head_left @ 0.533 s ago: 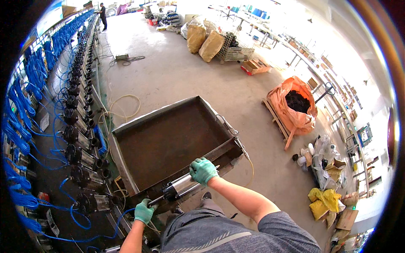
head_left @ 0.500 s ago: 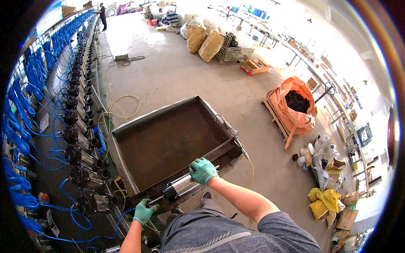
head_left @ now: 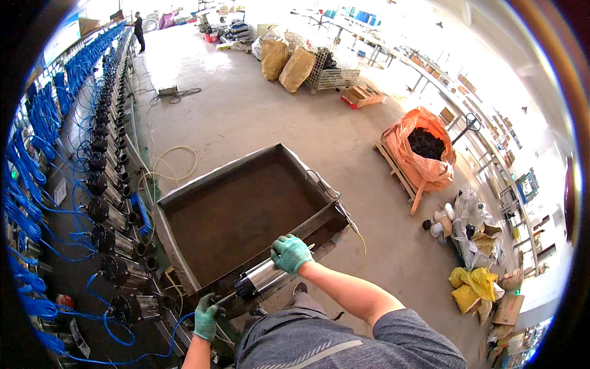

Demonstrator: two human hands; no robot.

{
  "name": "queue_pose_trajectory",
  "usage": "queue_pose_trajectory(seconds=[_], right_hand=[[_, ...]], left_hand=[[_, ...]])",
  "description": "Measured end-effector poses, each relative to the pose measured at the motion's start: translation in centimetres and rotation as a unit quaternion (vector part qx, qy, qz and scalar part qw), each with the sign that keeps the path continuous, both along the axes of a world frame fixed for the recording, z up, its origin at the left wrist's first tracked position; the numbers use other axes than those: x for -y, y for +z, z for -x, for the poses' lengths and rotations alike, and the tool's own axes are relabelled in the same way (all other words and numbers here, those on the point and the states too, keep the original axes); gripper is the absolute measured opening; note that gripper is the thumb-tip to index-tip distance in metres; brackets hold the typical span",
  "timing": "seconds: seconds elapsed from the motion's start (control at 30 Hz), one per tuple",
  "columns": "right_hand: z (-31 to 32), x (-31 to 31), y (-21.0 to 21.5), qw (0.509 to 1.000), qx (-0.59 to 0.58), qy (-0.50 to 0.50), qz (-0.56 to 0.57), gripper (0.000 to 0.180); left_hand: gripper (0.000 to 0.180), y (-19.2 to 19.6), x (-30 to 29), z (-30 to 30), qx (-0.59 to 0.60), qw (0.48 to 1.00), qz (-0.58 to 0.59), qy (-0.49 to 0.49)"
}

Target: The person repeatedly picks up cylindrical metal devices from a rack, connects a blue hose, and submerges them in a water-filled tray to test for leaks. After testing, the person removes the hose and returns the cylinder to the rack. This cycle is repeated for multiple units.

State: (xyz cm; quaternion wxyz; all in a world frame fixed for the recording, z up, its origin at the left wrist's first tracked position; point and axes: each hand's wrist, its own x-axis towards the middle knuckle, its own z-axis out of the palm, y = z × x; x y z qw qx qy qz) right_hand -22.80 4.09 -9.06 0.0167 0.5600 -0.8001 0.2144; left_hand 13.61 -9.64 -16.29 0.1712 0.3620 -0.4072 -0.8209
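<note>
A silver cylindrical pump (head_left: 262, 278) with a black end lies tilted across the near edge of a brown-stained metal tank (head_left: 178, 252). Over the upper part of its casing, my right hand (head_left: 291, 253), in a green glove, is closed. My left hand (head_left: 206, 317), gloved the same way, is closed beside the black end. A blue cable (head_left: 166, 353) runs from the lower left into its grip. Between this hand and the pump shows a thin pale length, whose kind I cannot make out.
Along the left, a long row of similar pumps (head_left: 126, 275) stands with coiled blue cables (head_left: 26, 212). To the right are an orange bulk bag (head_left: 402, 144) of black parts on a pallet, and yellow bags (head_left: 468, 286). A pale hose (head_left: 195, 161) lies beyond the tank.
The view has shifted slightly, so the surroundings sit a little further left. My left hand has turned more upright at the pump's black end; my right hand keeps its hold.
</note>
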Motion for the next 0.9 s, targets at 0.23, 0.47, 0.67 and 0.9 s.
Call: queue_pose_trajectory(seconds=[0.23,0.47,0.67,0.9], right_hand=[[-0.1,0.2,-0.2,1.000,-0.004,-0.002,-0.003,0.016],[-0.1,-0.2,0.0,1.000,0.001,-0.009,-0.006,0.016],[-0.2,0.0,0.2,1.000,0.000,-0.006,-0.002,0.016],[0.2,-0.1,0.0,1.000,0.006,-0.007,-0.007,0.017]], left_hand=[[0.036,-3.2,0.4,-0.3,0.002,0.989,0.150,0.013],[0.029,1.8,3.0,0.8,0.223,0.957,-0.150,-0.113],[0.028,-1.6,2.2,-0.4,0.095,0.990,-0.026,-0.104],[0.024,-1.3,3.1,-0.2,0.124,0.976,0.028,-0.178]])
